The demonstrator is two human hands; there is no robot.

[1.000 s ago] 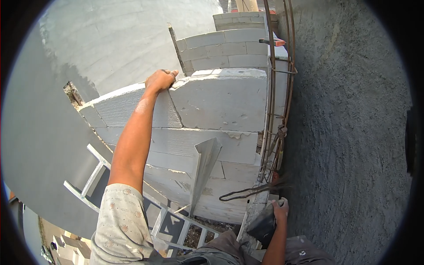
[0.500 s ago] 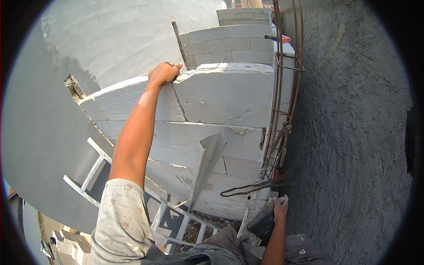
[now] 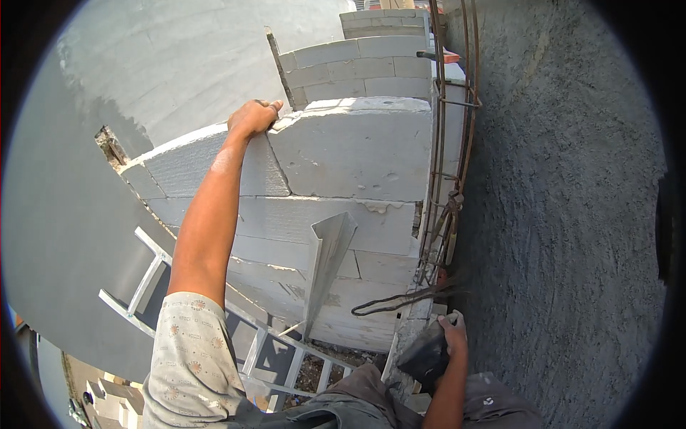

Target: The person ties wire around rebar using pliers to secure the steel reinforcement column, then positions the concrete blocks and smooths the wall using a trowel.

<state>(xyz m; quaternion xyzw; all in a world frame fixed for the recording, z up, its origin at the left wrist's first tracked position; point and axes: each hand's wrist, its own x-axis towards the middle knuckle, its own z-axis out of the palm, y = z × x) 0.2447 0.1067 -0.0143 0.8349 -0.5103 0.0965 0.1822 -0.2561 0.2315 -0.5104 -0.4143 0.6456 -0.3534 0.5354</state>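
Note:
My left hand [image 3: 254, 119] is closed over the top edge of the light block wall [image 3: 350, 154], beside the joint between two top blocks. Low on the right, my right hand [image 3: 453, 332] grips the rim of a dark container [image 3: 426, 355], whose inside I cannot make out. This container rests against the narrow ledge at the wall's end, next to the rough grey wall. A bent metal profile [image 3: 326, 268] leans upright against the blocks between my two arms.
Tall rusty rebar [image 3: 436, 143] rises at the block wall's right end, with a looped bar [image 3: 389, 305] sticking out leftward. A metal ladder [image 3: 146, 282] lies below left. The rough grey wall [image 3: 564, 214] fills the right side. Further block walls [image 3: 357, 68] stand behind.
The view has shifted slightly, moving the wall and rebar within it. Both hands keep their holds, my left on the wall's top edge and my right on the dark container.

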